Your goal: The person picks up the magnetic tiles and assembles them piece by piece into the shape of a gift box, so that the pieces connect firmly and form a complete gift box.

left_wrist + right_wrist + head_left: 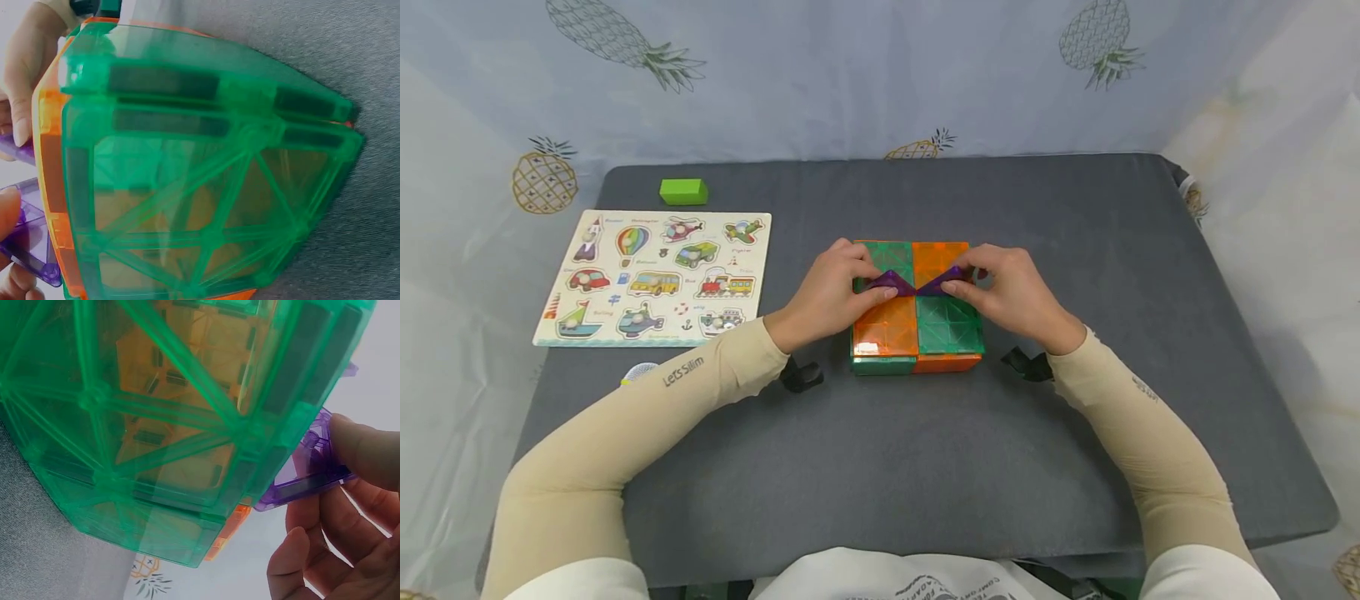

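Note:
A low box of translucent magnetic tiles (950, 327), green and orange in a checker pattern, stands in the middle of the table. Above its top, my left hand (823, 292) pinches a purple triangular magnetic tile (891, 282) between thumb and fingers. My right hand (1015, 292) pinches a second purple triangular tile (942, 283) the same way. Both purple tiles are tilted, and their inner points come together near the centre of the box top. In the right wrist view, the right-hand purple tile (303, 487) sits at the box's upper edge; whether it touches is unclear.
Left of the box lies a wooden picture puzzle board (655, 279) with vehicle pieces. Behind it is a bright green block (683, 192). A small round object (640, 372) is partly hidden by my left sleeve. A pineapple-print curtain (850, 83) hangs behind the grey table (865, 483).

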`<state>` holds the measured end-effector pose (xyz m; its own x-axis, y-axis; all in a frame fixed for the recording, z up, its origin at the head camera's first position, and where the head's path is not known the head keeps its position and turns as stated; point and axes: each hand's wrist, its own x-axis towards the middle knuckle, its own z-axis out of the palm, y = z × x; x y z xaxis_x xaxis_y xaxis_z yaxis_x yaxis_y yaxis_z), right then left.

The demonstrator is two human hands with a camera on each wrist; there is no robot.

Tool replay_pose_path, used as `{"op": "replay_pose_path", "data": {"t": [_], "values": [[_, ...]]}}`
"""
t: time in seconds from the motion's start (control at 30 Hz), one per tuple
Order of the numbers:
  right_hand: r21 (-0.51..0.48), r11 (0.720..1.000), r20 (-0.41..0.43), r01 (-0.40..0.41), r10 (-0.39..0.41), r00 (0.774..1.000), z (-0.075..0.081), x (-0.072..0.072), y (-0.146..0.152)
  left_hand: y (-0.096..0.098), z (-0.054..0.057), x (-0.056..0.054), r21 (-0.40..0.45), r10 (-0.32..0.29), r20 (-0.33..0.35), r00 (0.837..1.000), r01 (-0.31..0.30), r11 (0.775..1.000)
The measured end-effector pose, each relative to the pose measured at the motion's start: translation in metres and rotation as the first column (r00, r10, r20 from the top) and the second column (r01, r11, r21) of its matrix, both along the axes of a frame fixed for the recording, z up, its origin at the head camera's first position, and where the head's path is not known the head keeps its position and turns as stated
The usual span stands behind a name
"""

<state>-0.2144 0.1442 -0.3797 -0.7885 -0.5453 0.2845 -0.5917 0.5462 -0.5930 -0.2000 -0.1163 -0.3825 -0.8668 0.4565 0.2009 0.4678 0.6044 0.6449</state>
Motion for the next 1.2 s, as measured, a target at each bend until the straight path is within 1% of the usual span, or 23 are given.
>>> {"op": "replay_pose_path", "data": {"t": [0.17,0.27,0.37,0.43,0.57,0.67,0.77,0.87,1.0,1.07,1.13,1.17,1.2], "values": [[0.054,0.999,0.012,-0.008,0.007,1.0,0.0,-0.001,0.0,0.001,0.005,-0.003,-0.026,-0.026,0.01,1.0,0.026,0.999],[0.06,0.998,0.006,0.001,-0.001,1.0,0.001,0.0,0.0,0.002,0.008,-0.004,-0.03,-0.041,0.006,0.999,0.041,0.999],[0.04,0.999,-0.005,0.017,-0.017,1.0,0.004,0.001,0.001,0.002,0.013,-0.005,-0.027,-0.047,0.003,0.999,0.047,0.999],[0.02,0.999,-0.014,0.026,-0.026,1.0,0.006,0.001,0.0,0.001,0.017,-0.005,-0.019,-0.04,0.005,0.999,0.04,0.999],[-0.037,0.999,-0.061,0.027,-0.029,0.998,0.014,0.0,-0.001,0.0,0.025,-0.004,0.013,-0.017,-0.011,1.0,0.017,1.0],[-0.05,0.999,-0.066,0.018,-0.021,0.998,0.016,-0.001,-0.002,0.0,0.026,-0.003,0.021,-0.014,-0.012,1.0,0.015,1.0],[0.012,1.0,-0.01,0.006,-0.006,1.0,0.011,-0.001,-0.003,-0.001,0.019,-0.002,0.005,-0.02,0.031,0.999,0.02,1.0],[0.059,0.998,0.035,0.003,-0.005,0.999,0.005,-0.002,-0.002,-0.002,0.011,-0.002,0.004,-0.009,0.063,0.998,0.009,1.0],[0.073,0.997,0.051,-0.001,-0.003,0.999,0.004,-0.004,0.001,-0.003,0.006,-0.001,0.012,0.023,0.063,0.998,-0.024,1.0],[0.098,0.995,0.099,0.004,-0.014,0.995,0.005,-0.004,0.006,-0.006,0.004,0.001,0.008,0.054,0.094,0.994,-0.055,0.998],[0.142,0.99,0.192,0.012,-0.039,0.981,0.004,-0.003,0.015,-0.011,0.002,0.005,-0.006,0.089,0.171,0.981,-0.09,0.996],[0.167,0.986,0.256,0.007,-0.05,0.965,0.002,-0.001,0.021,-0.015,0.001,0.009,-0.021,0.11,0.223,0.969,-0.108,0.994],[0.192,0.981,0.321,-0.004,-0.059,0.945,0.0,0.002,0.027,-0.019,-0.001,0.013,-0.033,0.126,0.281,0.951,-0.122,0.992]]}}
